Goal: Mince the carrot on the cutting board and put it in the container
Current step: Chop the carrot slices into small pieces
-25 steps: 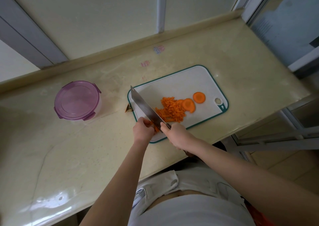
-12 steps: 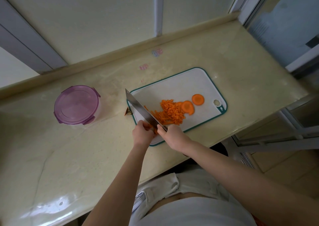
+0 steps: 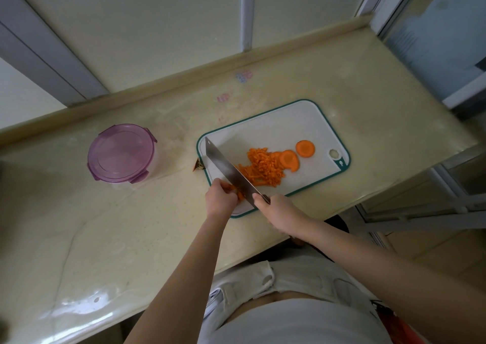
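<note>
A white cutting board (image 3: pixel 284 123) with a teal rim lies on the counter. On it sit a pile of minced carrot (image 3: pixel 264 166), a cut carrot slice (image 3: pixel 289 159) and a whole round slice (image 3: pixel 305 148). My right hand (image 3: pixel 278 211) grips the handle of a wide knife (image 3: pixel 226 169), whose blade runs across the board's left end. My left hand (image 3: pixel 219 197) pinches carrot strips (image 3: pixel 238 190) against the blade's near side. The round container (image 3: pixel 121 153) with a purple clip lid stands shut, left of the board.
A small brown scrap (image 3: pixel 198 167) lies on the counter by the board's left edge. The beige counter (image 3: pixel 105 225) ends in a low ledge at the back wall and drops off at the front and right.
The knife blade has shifted a little along the carrot strips under my left hand. The view has drifted slightly; the container and slices lie where they were.
</note>
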`<state>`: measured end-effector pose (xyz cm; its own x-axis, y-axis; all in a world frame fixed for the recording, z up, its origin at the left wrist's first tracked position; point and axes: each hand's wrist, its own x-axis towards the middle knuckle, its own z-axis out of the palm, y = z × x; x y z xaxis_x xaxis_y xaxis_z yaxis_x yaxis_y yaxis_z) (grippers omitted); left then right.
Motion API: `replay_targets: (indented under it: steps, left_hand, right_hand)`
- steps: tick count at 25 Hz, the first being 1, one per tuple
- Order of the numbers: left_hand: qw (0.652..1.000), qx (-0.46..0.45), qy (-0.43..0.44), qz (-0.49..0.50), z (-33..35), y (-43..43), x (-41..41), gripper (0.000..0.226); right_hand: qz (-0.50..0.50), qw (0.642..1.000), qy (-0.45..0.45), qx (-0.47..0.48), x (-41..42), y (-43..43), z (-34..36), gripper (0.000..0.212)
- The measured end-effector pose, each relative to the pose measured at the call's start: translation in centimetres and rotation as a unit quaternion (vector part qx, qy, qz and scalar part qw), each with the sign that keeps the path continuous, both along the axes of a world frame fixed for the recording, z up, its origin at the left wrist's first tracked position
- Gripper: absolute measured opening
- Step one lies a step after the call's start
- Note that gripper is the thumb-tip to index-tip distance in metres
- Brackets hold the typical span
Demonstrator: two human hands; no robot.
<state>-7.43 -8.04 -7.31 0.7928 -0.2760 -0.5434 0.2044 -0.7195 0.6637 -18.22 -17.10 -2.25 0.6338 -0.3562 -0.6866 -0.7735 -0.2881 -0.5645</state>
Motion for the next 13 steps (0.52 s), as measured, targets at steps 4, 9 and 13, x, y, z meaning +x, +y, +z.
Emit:
replay_targets:
  steps: [4, 9, 13]
  left_hand:
    - [1.0, 0.005, -0.007, -0.01, -0.1, 0.1, 0.1, 0.013]
    - [1.0, 0.01, -0.014, -0.014, -0.2, 0.1, 0.2, 0.013]
    - [0.999, 0.012, -0.023, -0.019, 0.1, 0.1, 0.1, 0.011]
  right_hand:
    - [0.005, 0.999, -0.008, -0.042, 0.2, 0.5, -0.4, 0.054]
    - [0.011, 0.999, -0.016, -0.045, 0.6, 0.9, -0.8, 0.051]
    - [0.016, 0.997, -0.058, -0.043, 2.3, 0.6, -0.6, 0.054]
